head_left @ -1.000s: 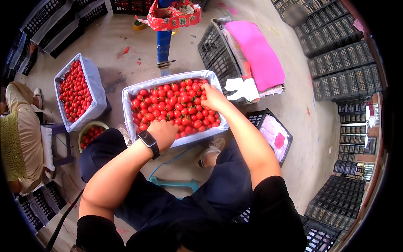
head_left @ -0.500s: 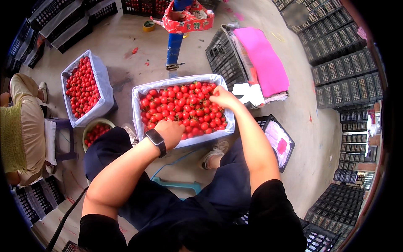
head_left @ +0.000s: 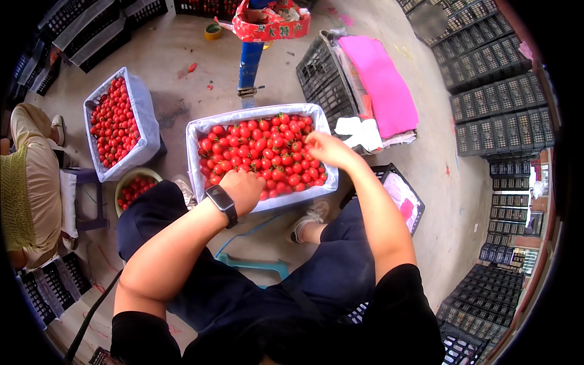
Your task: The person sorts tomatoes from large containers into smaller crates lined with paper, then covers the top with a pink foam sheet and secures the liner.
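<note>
Your right hand (head_left: 328,149) has come slightly nearer you along the crate's (head_left: 298,198) right side since half a second ago; its fingers are loosely bent over the tomatoes (head_left: 261,149), and you can't tell whether they grip one. Your left hand (head_left: 242,190) has barely shifted, curled at the near edge, its fingertips hidden, so its hold can't be told either. The tomatoes lie between and beyond your hands.

The left forearm (head_left: 173,252) is slanting inward from a bent elbow (head_left: 139,285), and the left hand (head_left: 243,191) is lying knuckles up; the right forearm (head_left: 381,213) is angling inward, and the right hand (head_left: 328,149) is pointing leftward, fingers (head_left: 312,142) bending, farther forward
</note>
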A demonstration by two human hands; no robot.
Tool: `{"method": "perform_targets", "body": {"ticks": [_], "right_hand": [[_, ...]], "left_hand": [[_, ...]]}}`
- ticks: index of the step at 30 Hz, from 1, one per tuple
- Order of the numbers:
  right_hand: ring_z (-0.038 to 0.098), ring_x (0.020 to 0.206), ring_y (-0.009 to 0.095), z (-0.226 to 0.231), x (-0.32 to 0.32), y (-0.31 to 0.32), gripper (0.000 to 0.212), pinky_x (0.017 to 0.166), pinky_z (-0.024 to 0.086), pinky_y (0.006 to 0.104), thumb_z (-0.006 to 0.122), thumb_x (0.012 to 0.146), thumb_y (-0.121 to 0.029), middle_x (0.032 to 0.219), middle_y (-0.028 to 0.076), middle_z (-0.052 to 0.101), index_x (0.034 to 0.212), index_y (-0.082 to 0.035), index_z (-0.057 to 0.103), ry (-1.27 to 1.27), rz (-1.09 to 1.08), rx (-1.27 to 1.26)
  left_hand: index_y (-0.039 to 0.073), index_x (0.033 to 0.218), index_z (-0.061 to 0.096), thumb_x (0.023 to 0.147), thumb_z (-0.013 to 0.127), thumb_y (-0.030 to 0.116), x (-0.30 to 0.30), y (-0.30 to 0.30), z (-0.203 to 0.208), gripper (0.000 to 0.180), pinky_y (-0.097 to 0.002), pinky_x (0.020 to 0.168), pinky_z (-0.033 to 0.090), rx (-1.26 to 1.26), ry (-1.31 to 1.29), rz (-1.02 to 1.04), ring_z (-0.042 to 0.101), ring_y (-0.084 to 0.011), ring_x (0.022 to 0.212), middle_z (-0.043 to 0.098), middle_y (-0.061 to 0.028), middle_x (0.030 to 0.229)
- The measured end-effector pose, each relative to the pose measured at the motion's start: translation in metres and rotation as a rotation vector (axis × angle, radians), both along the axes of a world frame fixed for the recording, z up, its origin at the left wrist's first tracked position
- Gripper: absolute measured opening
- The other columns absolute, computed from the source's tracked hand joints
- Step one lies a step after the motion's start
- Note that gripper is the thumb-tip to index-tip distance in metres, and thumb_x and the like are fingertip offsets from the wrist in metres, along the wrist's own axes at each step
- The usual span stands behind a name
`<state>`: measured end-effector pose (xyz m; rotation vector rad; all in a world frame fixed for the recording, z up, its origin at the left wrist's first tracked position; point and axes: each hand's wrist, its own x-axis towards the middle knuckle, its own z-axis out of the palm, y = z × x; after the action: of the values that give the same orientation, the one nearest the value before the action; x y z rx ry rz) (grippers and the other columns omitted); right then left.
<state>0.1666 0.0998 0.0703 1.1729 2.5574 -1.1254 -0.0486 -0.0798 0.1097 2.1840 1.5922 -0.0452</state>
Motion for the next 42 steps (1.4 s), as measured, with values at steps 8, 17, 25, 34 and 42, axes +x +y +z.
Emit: {"method": "perform_targets", "body": {"ticks": [8,17,25,34,42], "right_hand": [[0.056,0.062,0.017,-0.012,0.016,0.004,0.029,0.051,0.044,0.029,0.062,0.072,-0.025,0.074,0.007,0.058,0.09,-0.005,0.05,0.042,-0.283,-0.265],[0.056,0.079,0.028,-0.013,-0.01,0.001,0.016,0.062,0.048,0.0392,0.054,0.076,-0.02,0.091,0.011,0.05,0.09,-0.012,0.057,-0.273,0.074,0.642],[0.055,0.084,0.028,-0.018,-0.023,0.01,0.015,0.064,0.049,0.0381,0.051,0.077,-0.017,0.095,0.011,0.05,0.086,-0.01,0.061,-0.439,0.243,0.725],[0.054,0.082,0.015,0.065,-0.06,-0.035,0.03,0.071,0.043,0.0271,0.064,0.075,-0.016,0.088,0.007,0.051,0.103,-0.006,0.059,0.676,-0.222,-0.265],[0.051,0.09,0.025,0.1,-0.097,-0.076,0.037,0.077,0.042,0.0339,0.061,0.078,-0.016,0.099,0.012,0.05,0.11,-0.006,0.046,0.759,0.102,0.589]], "left_hand": [[0.004,0.082,0.057,0.078,0.046,0.014,0.005,0.0,-0.002,0.016,-0.04,0.063,0.047,0.02,-0.002,-0.027,0.059,-0.0293,0.071,0.059,-0.0142,0.073],[0.005,0.085,0.058,0.075,0.047,0.012,0.001,-0.001,-0.003,0.016,-0.038,0.063,0.047,-0.043,0.042,-0.035,0.059,-0.0263,0.077,0.059,-0.0118,0.084],[0.005,0.086,0.056,0.078,0.049,0.018,0.001,0.0,-0.001,0.017,-0.0396,0.066,0.047,-0.078,-0.002,-0.015,0.059,-0.0288,0.074,0.059,-0.0122,0.079],[0.007,0.121,0.039,0.089,0.041,0.037,0.001,0.034,0.023,0.043,-0.0382,0.087,0.042,-0.498,-1.708,0.88,0.05,-0.0234,0.102,0.046,-0.0124,0.116],[0.008,0.113,0.044,0.088,0.032,0.047,0.009,0.04,0.048,0.048,-0.037,0.088,0.043,-0.647,-2.409,0.818,0.051,-0.0223,0.103,0.05,-0.0098,0.109]]}}
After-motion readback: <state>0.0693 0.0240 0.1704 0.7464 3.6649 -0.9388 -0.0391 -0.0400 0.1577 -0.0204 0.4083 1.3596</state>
